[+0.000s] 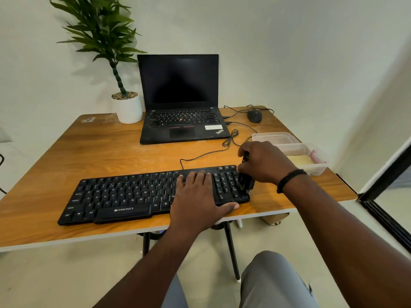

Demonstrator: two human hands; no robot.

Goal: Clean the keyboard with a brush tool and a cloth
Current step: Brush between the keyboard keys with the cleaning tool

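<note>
A black Zebronics keyboard (pixel 124 196) lies along the front of the wooden table (pixel 100 152). My left hand (pixel 198 201) rests flat on its right-middle keys, fingers straight, thumb at the front edge. My right hand (pixel 264 162) grips a black brush tool (pixel 245 183) upright, its bristle end down on the number pad at the keyboard's right end. A pale yellow cloth (pixel 300 161) lies in a clear plastic container (pixel 315 167) at the table's right edge.
An open black laptop (pixel 180 101) stands at the back, with a potted plant (pixel 126 107) to its left and a mouse (pixel 254 116) to its right. Cables (pixel 231 138) run across the table. A second clear lid or tray (pixel 273 137) sits behind the container.
</note>
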